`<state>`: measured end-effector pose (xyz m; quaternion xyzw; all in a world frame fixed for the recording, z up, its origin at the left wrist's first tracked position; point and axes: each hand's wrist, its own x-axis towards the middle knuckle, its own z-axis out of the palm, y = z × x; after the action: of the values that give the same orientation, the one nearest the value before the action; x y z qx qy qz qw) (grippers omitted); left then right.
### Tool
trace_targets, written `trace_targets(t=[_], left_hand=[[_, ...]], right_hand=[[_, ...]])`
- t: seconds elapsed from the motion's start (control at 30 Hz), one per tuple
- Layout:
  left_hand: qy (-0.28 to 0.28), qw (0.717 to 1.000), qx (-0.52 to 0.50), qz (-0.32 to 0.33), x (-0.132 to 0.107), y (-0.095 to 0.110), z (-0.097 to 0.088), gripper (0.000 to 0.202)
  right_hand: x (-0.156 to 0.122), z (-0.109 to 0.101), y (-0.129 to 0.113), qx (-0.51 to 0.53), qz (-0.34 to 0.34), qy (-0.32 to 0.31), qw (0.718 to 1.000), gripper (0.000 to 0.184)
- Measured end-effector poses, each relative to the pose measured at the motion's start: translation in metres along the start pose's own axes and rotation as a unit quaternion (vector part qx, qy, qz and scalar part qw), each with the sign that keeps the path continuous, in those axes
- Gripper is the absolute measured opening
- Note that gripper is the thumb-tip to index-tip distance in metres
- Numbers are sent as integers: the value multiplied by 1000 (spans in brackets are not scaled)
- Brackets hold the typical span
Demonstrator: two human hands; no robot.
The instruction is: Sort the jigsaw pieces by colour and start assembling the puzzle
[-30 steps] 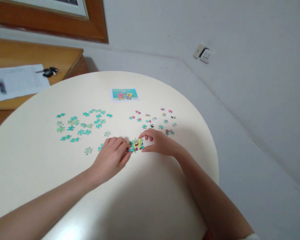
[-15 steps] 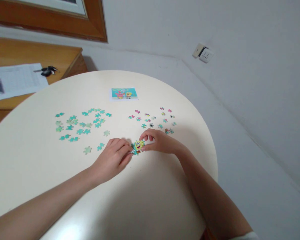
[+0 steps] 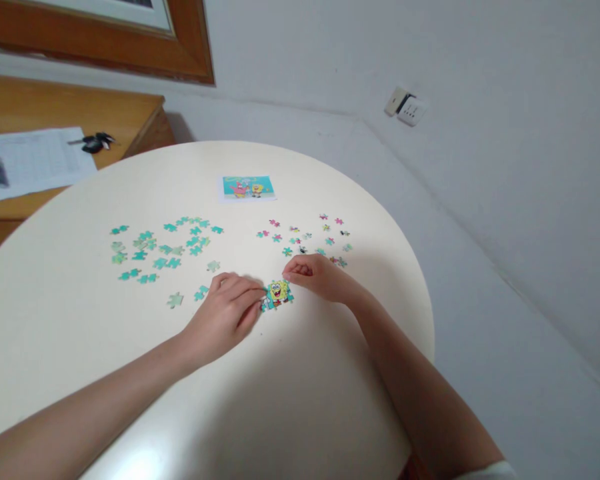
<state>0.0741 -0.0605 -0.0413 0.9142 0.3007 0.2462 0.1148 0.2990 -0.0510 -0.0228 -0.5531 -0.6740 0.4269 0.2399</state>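
Observation:
A small joined cluster of puzzle pieces (image 3: 279,293) with a yellow cartoon figure lies on the round cream table (image 3: 290,387). My left hand (image 3: 225,313) rests beside it, fingers curled, fingertips touching its left edge. My right hand (image 3: 317,275) sits just right of and above the cluster, fingers curled inward in a loose fist; whether it holds a piece is hidden. Several teal loose pieces (image 3: 165,250) are spread to the left. Several pink and mixed loose pieces (image 3: 305,237) lie beyond my right hand.
A small reference picture (image 3: 247,187) lies at the far middle of the table. A wooden cabinet (image 3: 70,113) at back left carries a paper sheet (image 3: 27,163) and keys (image 3: 94,142). A wall socket (image 3: 406,107) is at back right.
My right hand has let go of the cluster's right edge and drawn up and away, its fingers curling in. The cluster has turned slightly. My left hand has stayed put.

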Motion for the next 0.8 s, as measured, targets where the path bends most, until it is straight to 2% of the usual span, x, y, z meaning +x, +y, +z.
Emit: trace_targets(t=[0.27,0.47,0.8], left_hand=[[-4,1000,-18,6,0,2,0,25],[13,999,18,-35,2,4,-5,26],[-7,999,9,-35,1,3,-3,24]], right_hand=[[2,1,1,-10,1,4,1000,14],[1,1,2,-12,4,11,1000,15],[1,1,-1,-26,7,19,999,15]])
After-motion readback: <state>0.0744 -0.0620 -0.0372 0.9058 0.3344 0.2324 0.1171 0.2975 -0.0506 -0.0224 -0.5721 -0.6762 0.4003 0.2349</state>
